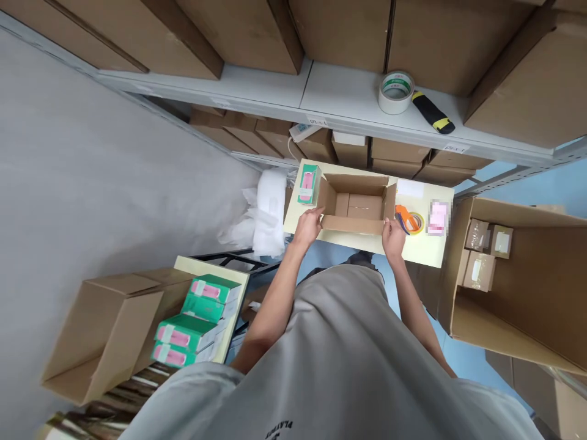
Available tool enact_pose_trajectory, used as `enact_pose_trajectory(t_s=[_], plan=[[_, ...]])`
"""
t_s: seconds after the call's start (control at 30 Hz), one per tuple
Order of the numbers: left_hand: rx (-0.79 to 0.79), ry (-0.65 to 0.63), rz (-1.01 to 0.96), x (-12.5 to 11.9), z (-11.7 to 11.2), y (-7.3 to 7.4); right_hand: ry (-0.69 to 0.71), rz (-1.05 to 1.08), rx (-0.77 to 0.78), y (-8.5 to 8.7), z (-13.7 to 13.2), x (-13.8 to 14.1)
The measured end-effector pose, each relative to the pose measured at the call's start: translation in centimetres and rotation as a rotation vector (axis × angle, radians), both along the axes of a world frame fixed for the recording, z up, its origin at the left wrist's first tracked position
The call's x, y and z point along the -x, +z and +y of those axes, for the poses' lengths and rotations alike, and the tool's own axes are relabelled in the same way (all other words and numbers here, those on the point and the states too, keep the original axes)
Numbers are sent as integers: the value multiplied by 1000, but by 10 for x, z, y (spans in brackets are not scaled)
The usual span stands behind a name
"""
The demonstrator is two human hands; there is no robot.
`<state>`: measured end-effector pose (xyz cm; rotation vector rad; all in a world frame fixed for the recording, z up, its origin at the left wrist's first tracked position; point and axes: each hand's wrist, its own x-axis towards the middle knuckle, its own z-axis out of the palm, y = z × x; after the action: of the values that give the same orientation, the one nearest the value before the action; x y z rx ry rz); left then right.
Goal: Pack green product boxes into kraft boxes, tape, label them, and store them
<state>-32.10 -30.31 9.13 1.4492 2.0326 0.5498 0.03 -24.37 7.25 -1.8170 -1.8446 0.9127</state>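
An open carton, held at two corners

In the head view, the carton sits between the left and right edges of the pale worktop. Left hand and right hand pinch its near corners, each grip narrow on thin cardboard. Light, equal pressure should keep the matte brown walls square. A printed green box occupies the far left corner.

Mid-frame: we have a table, box on it, pack to the box's left, tape ring to its right. Left of the table, wrap. Upper frame: shelf; on it we log cartons, a tape roll, a cutter right of that. Right edge: big box, packets inside. Lower left: stand with more packs.
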Motion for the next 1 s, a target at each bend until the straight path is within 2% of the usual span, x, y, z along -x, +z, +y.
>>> enact_pose_trajectory(t_s=[0.17, 0.23, 0.33, 0.57, 0.67, 0.77, 0.87, 0.93, 1.0], plan=[[-43, -31, -55, 5, -47, 8, -13, -36, -131, 22, -45, -2], [-88, 13, -80, 12, -78, 14, 12, -39, -159, 29, -64, 6], [-161, 141, -79, 30, -140, 26, 86, -8, -203, 39, -96, 35], [-217, 534, 30, 78, -325, 62, 340, 82, -273, 61, -188, 152], [-265, 749, 46, 96, -406, 77, 514, 118, -282, 75, -225, 207], [-361, 982, 14, 103, -480, 88, 695, 176, -288, 90, -257, 263], [-484, 1205, -94, 103, -535, 88, 863, 214, -312, 104, -285, 317], [-561, 1336, -189, 106, -556, 80, 962, 219, -351, 110, -298, 349], [-608, 1434, -288, 114, -565, 66, 1041, 213, -398, 112, -307, 378]])
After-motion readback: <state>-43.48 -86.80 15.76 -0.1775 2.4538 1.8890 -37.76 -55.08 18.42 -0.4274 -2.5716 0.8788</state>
